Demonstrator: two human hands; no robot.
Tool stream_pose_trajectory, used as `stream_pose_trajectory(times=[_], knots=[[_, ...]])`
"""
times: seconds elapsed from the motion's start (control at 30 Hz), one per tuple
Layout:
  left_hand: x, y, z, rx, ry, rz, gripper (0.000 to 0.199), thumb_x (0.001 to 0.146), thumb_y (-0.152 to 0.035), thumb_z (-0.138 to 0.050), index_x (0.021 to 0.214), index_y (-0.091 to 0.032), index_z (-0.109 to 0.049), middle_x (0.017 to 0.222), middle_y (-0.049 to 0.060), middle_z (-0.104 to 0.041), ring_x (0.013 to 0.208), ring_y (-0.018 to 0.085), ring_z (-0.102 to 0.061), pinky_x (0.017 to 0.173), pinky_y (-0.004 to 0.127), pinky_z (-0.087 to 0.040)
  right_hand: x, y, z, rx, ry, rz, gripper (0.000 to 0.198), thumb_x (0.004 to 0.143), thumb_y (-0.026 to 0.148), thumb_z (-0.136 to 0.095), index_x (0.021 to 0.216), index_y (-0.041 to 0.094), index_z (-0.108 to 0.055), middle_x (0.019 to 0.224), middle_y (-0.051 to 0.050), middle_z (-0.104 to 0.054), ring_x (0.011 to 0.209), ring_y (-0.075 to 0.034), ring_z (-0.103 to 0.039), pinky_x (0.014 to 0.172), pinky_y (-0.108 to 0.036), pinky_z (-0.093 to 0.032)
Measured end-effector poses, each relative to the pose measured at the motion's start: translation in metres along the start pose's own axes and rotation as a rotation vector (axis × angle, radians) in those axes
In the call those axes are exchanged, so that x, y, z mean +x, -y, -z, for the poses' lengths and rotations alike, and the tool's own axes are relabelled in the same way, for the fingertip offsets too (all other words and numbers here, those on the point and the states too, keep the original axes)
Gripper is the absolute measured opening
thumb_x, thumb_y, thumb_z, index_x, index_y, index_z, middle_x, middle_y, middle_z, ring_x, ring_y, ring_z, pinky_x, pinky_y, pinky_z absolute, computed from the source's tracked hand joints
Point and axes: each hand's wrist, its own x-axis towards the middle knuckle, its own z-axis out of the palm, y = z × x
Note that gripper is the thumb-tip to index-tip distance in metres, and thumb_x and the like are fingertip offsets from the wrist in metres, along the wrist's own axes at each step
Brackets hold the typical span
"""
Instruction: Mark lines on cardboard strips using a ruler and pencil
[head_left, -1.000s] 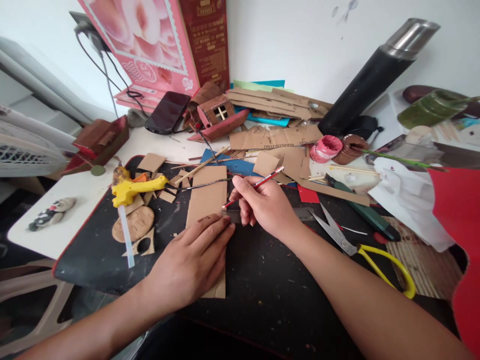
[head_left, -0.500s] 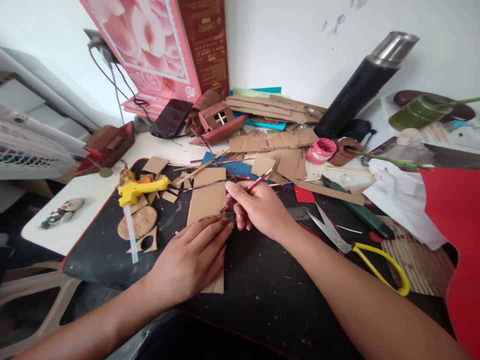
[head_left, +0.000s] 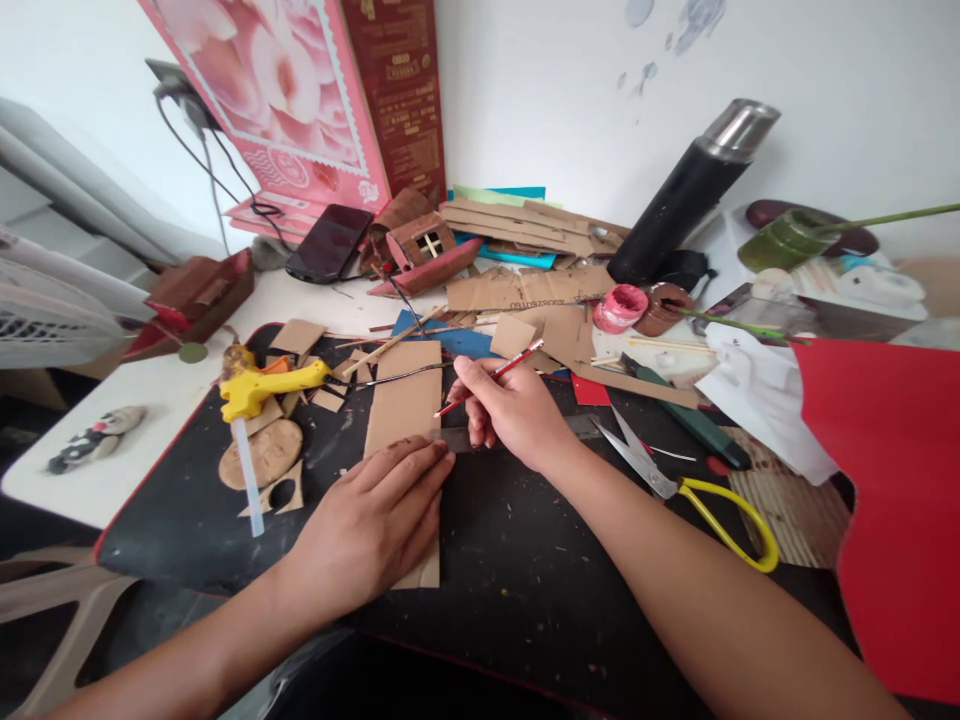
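Note:
My left hand (head_left: 379, 510) lies flat, fingers extended, over a strip of brown cardboard (head_left: 405, 385). Its fingertips press on a grey metal ruler (head_left: 457, 438) that crosses the strip and runs right, partly under my right hand. A red pencil (head_left: 495, 376) is pinched in my right hand (head_left: 517, 410), its point slanting down over the right edge of the cardboard, just above the ruler. Whether the point touches the cardboard I cannot tell. Right of that hand lie scissors (head_left: 686, 490) with yellow handles, blades open, and a dark green cutter (head_left: 664, 400).
A yellow glue gun (head_left: 274, 385) lies left among cardboard scraps. Behind are a red cardboard boat (head_left: 427, 255), a phone (head_left: 330, 243), a pink paint jar (head_left: 620, 308) and a black flask (head_left: 682, 195). Red sheet material (head_left: 892, 500) stands at the right edge.
The view has shifted slightly to the right. The pencil point has moved a little up and away from my left fingertips, and more of the ruler shows. My left hand stays on the cardboard.

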Motion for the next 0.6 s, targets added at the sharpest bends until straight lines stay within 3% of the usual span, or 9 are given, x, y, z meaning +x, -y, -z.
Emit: stream_pose_trajectory(times=[0.23, 0.47, 0.6], knots=[[0.000, 0.004, -0.002, 0.012, -0.013, -0.030, 0.031, 0.111, -0.016, -0.054, 0.136, -0.009, -0.072, 0.133, 0.015, -0.079, 0.123, 0.032, -0.075, 0.101, 0.046, -0.065, 0.001, -0.003, 0.000, 0.025, -0.023, 0.014, 0.051, 0.100, 0.068, -0.072, 0.081, 0.021, -0.070, 0.051, 0.008, -0.057, 0.037, -0.010, -0.057, 0.034, -0.018, -0.039], [0.012, 0.004, -0.002, 0.034, -0.026, -0.042, 0.030, 0.112, -0.017, -0.052, 0.124, -0.009, -0.078, 0.120, 0.013, -0.082, 0.110, 0.029, -0.077, 0.095, 0.041, -0.066, 0.002, -0.001, 0.005, 0.133, -0.091, 0.017, 0.060, 0.086, 0.079, -0.082, 0.078, 0.020, -0.070, 0.047, 0.009, -0.055, 0.036, -0.011, -0.057, 0.034, -0.019, -0.039], [0.002, 0.002, 0.003, 0.002, 0.070, -0.049, 0.038, 0.115, -0.038, -0.055, 0.135, -0.013, -0.076, 0.137, 0.016, -0.079, 0.126, 0.031, -0.074, 0.104, 0.043, -0.064, -0.005, -0.002, 0.010, 0.125, -0.131, 0.030, 0.062, 0.085, 0.080, -0.083, 0.078, 0.020, -0.070, 0.047, 0.008, -0.055, 0.036, -0.011, -0.058, 0.034, -0.019, -0.038]])
